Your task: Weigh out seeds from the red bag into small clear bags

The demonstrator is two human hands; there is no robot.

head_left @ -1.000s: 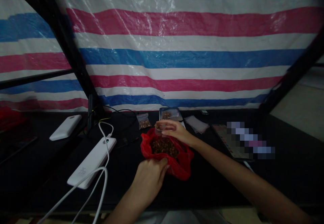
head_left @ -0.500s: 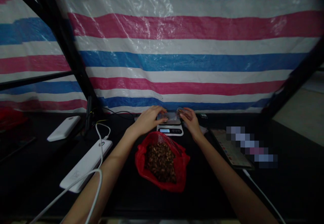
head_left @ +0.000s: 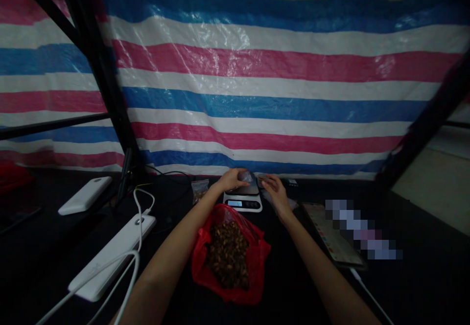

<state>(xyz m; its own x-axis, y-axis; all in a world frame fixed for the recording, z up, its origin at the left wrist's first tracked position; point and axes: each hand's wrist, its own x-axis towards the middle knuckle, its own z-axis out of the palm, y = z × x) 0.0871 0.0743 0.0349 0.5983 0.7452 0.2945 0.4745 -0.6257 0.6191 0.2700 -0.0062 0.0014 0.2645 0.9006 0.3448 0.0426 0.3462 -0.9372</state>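
Just above the middle of the frame, the left hand point(head_left: 230, 179) curls its fingers around a small clear bag point(head_left: 245, 176), holding it over the platform of the white scale point(head_left: 243, 199), apparently so the contents register there. The right hand point(head_left: 273, 191) hovers beside it, fingers loosely bent; whether it grips anything I cannot tell. The open red bag point(head_left: 229, 254) of brown pieces lies on the dark tabletop point(head_left: 301, 286) directly below, within easy reach of both hands.

Your left hand point(head_left: 229, 179) and right hand point(head_left: 273, 191) were both bare, no gloves, rings or watch that I could spot. Forearms were uncovered too, no sleeves anywhere this side of the scale point(head_left: 243, 199).
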